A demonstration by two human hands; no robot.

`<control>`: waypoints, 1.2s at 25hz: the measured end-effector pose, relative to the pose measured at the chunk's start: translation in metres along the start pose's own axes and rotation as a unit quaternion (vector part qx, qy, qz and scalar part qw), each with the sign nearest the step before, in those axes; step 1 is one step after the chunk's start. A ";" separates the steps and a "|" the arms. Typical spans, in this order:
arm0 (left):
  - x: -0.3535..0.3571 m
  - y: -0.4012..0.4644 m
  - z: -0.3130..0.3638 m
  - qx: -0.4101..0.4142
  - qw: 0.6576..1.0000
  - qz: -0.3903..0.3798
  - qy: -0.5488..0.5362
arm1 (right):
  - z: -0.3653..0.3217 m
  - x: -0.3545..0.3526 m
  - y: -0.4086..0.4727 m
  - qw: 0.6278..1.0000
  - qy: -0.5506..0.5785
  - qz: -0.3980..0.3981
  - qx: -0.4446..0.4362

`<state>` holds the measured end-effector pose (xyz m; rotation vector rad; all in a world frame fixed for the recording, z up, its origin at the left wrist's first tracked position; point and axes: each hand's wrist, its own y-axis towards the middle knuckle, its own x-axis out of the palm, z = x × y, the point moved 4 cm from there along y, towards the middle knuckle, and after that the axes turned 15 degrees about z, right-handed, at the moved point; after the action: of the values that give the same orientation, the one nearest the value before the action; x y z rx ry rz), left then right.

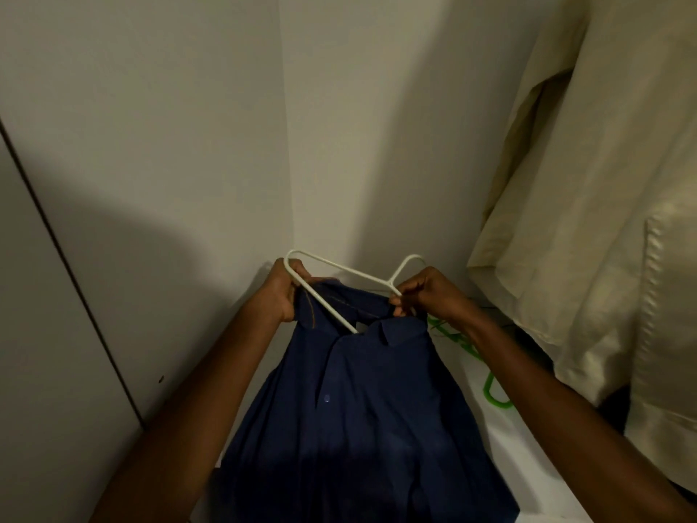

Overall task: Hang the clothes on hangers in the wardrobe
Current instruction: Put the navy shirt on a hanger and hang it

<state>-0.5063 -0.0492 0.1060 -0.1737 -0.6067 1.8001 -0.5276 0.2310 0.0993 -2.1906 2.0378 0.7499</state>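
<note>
Both hands work a white hanger (pixel 341 273) into the collar of a navy shirt (pixel 362 402), low in the wardrobe corner

The left hand (pixel 281 292) has its grip closed on the hanger's end and the shirt's shoulder together; the right hand (pixel 422 294) pinches the collar by the hanger's neck. To do this well, I would slide the free arm fully into the far shoulder, keep the collar centred under the hook and keep the buttoned front flat. A cream garment (pixel 588 205) hangs at right, green hangers (pixel 494 390) lying beneath it. The rail is out of view, the hook sits behind the right hand's fingers, and the shirt's hem runs off the bottom edge
</note>
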 end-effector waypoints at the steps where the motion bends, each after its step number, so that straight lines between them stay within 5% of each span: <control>1: 0.000 -0.002 -0.001 -0.018 0.999 -0.026 -0.010 | 0.003 -0.003 0.000 0.999 -0.032 0.007 -0.010; 8: 0.010 0.004 -0.007 -0.037 0.989 -0.142 0.031 | 0.017 -0.004 -0.003 0.970 -0.193 0.114 -0.088; 11: 0.007 0.009 -0.008 -0.027 0.990 -0.135 0.018 | 0.018 0.002 -0.010 0.946 -0.244 0.176 -0.124; 15: 0.004 0.014 -0.011 0.003 0.994 -0.106 -0.035 | 0.031 0.004 -0.028 0.926 -0.216 0.304 -0.058; 18: 0.006 0.016 -0.013 0.040 0.993 -0.098 -0.046 | 0.052 0.010 -0.038 0.929 -0.078 0.360 0.025; 22: 0.000 0.026 -0.015 0.056 0.995 -0.083 0.008 | 0.059 0.009 -0.027 0.900 0.282 0.284 0.170; 30: -0.002 0.022 -0.012 0.161 0.984 -0.045 0.058 | 0.059 0.021 -0.021 0.863 0.298 0.221 0.343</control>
<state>-0.5192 -0.0515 0.0843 -0.0300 -0.2301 1.7610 -0.5260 0.2354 0.0332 -1.6450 2.5422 -0.6887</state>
